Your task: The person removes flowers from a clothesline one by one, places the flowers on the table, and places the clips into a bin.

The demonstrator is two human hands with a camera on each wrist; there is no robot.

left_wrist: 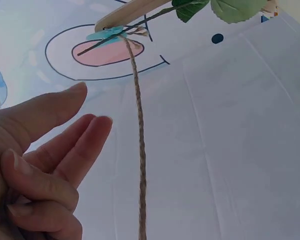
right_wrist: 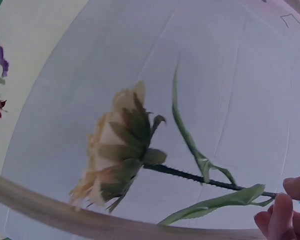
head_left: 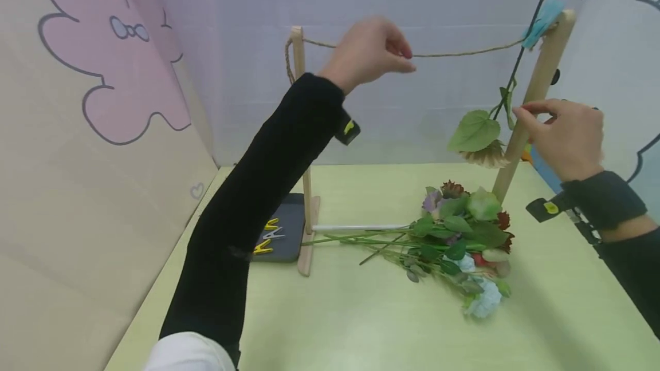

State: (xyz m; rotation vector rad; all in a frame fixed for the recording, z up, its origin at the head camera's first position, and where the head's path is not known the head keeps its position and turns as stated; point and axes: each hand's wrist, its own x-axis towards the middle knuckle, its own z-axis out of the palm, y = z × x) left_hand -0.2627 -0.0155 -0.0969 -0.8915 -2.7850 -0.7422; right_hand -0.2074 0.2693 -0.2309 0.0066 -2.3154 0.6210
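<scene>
A cream flower [head_left: 484, 156] with a dark stem and green leaves hangs head down near the right post. A light blue clip [head_left: 541, 24] holds its stem at the right end of the twine [head_left: 464, 53]. My right hand [head_left: 564, 133] pinches with thumb and fingertips at the flower's stem and small leaf; the exact contact is partly hidden in the right wrist view. My left hand [head_left: 373, 50] is raised in front of the twine, near its middle. In the left wrist view its thumb and fingers are apart, with nothing between them, beside the twine.
Two wooden posts, left [head_left: 307, 199] and right [head_left: 547, 67], carry the twine. On the table lies a bunch of mixed flowers [head_left: 454, 228], stems pointing left. A dark tray [head_left: 289, 216] with yellow and grey clips sits partly behind my left arm.
</scene>
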